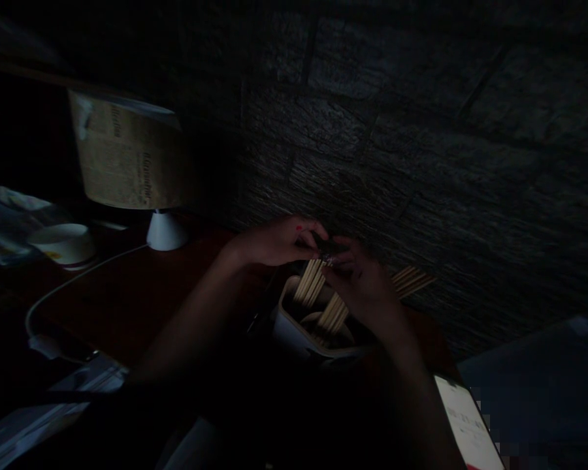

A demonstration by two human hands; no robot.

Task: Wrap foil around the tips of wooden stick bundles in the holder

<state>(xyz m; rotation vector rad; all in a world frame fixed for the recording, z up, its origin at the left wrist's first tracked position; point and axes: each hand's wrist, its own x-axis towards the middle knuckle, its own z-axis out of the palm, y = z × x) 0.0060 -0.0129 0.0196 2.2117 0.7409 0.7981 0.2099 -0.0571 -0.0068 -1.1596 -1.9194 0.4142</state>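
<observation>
In dim light, my left hand and my right hand meet above a pale box. Fingers of both hands are pinched together around a small dark item with a faint glint, too dark to name. Just below the fingertips are the upper ends of a bundle of thin wooden sticks, which look like chopsticks and stand tilted in the box. A second bundle of sticks leans in a round holder inside the box, passing behind my right hand. Stick ends show beyond my right wrist.
A lamp with a printed shade stands at the left, its white cord crossing the dark table. Nearby sit a paper cup and clear plastic. A lit phone lies lower right. A stone wall rises behind.
</observation>
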